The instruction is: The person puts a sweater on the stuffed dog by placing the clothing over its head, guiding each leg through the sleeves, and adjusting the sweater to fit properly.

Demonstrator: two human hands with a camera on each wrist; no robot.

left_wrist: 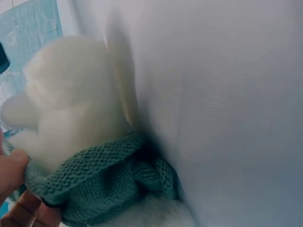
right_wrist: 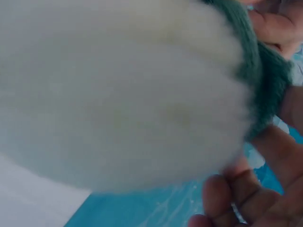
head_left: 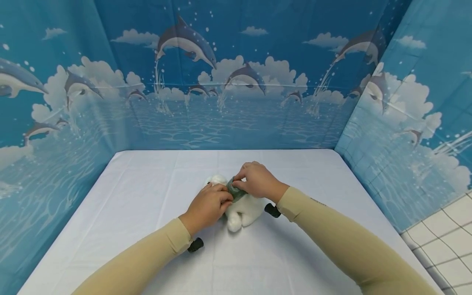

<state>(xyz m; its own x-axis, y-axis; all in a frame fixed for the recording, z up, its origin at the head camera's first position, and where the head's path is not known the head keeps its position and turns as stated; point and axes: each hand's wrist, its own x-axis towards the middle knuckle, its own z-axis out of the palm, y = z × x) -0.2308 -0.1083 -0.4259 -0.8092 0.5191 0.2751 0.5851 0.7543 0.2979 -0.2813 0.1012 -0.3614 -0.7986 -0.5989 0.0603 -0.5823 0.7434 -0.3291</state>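
A white plush toy animal [head_left: 251, 209] lies on the table and wears a small green knitted sweater [head_left: 235, 191]. My left hand [head_left: 211, 205] pinches the sweater's edge near the toy's head; in the left wrist view, thumb and fingers [left_wrist: 12, 172] sit on either side of the ribbed green edge [left_wrist: 90, 163]. From the other side, my right hand [head_left: 259, 180] grips the knit between thumb and fingers. Close to the right wrist camera, the toy's furry white body [right_wrist: 123, 104] fills much of the view, with green fabric [right_wrist: 265, 85] bunched at the hands.
A white cloth covers the table [head_left: 177, 172]. Dolphin-print curtains [head_left: 236, 119] stand along its back and sides. Black wrist-worn pieces show under the left wrist [head_left: 196, 245] and the right wrist [head_left: 273, 210]. White tiles [head_left: 442, 237] appear at the far right.
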